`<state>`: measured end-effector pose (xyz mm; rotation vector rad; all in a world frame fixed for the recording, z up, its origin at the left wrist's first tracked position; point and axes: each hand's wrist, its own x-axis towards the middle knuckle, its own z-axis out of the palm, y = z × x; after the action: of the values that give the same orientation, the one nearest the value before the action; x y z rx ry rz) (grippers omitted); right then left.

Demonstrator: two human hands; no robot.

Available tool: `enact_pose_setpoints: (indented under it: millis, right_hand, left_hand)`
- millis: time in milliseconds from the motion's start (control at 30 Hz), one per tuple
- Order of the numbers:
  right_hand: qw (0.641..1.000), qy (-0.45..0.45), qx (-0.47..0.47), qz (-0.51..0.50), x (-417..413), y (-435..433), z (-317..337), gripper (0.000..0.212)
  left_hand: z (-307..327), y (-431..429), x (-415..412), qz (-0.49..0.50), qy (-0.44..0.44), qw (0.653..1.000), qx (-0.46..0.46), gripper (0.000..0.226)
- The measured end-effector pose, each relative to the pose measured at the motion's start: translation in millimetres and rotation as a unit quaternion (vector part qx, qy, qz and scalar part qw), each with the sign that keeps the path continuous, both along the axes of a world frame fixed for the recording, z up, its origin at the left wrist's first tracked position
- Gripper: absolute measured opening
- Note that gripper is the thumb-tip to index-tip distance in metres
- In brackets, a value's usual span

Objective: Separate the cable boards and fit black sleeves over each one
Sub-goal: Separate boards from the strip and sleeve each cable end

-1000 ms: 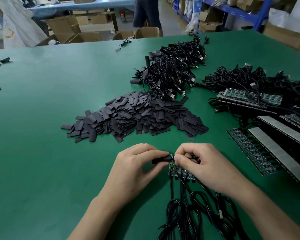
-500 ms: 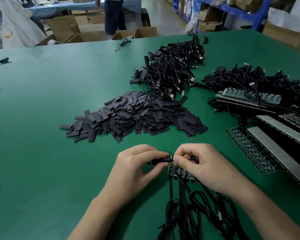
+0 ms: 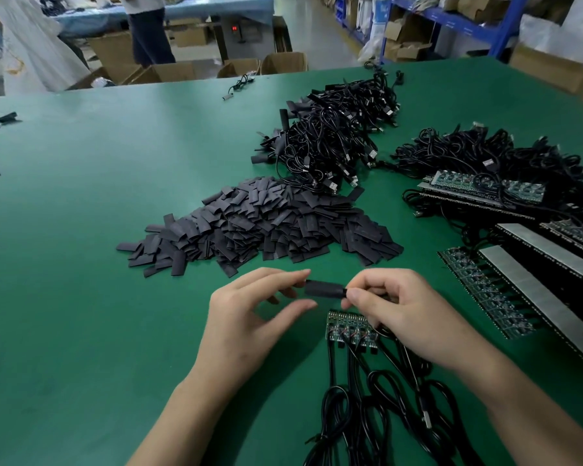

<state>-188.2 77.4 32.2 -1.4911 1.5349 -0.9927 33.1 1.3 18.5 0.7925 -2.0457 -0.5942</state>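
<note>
Ok so we've got the black sleeve [image 3: 324, 288] lying left-to-right, held up near the front edge of the tabletop [image 3: 115, 331], right hand [image 3: 394, 307] pinching its right end in a narrow grip, left hand [image 3: 249, 314] slack and wide round the free left end.

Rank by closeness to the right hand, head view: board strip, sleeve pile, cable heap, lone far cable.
1. Board strip, under the right hand.
2. Sleeve pile, ahead-left.
3. Cable heap, beyond the pile.
4. Lone cable, far edge.
</note>
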Motion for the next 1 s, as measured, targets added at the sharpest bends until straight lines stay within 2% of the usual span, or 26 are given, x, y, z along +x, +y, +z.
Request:
enact_pose_setpoints:
  millis: [167,433,567,633,733,833,933,1000]
  right_hand:
    - [1.0,-0.027,0.012,0.005,1,-1,-3,0.023]
    - [0.998,-0.056,0.002,0.0,9,-2,-3,0.024]
    - [0.999,-0.032,-0.015,0.001,14,-1,0,0.028]
    - [1.0,-0.005,-0.011,0.009,18,0,0,0.023]
    - [0.998,0.057,-0.028,-0.005,16,3,0,0.005]
    - [0.99,0.131,-0.056,-0.021,11,3,2,0.01]
    - [0.991,0.127,-0.043,-0.019,12,3,4,0.013]
    - [0.992,0.103,-0.058,-0.042,8,2,9,0.015]
  left_hand:
    - [-1,0,-2,0.03,0.039,0.998,0.028,0.019]
    - [-4,6,-11,0.013,0.104,0.983,0.151,0.024]
    - [-2,9,-16,0.004,0.207,0.936,0.285,0.02]
    - [0,9,-17,-0.005,0.257,0.909,0.329,0.014]
    - [2,6,-15,-0.008,0.305,0.877,0.371,0.013]
    - [2,4,-12,-0.004,0.34,0.857,0.386,0.013]
    - [0,3,-12,-0.012,0.315,0.87,0.379,0.018]
    - [-3,3,-12,-0.001,0.219,0.918,0.33,0.028]
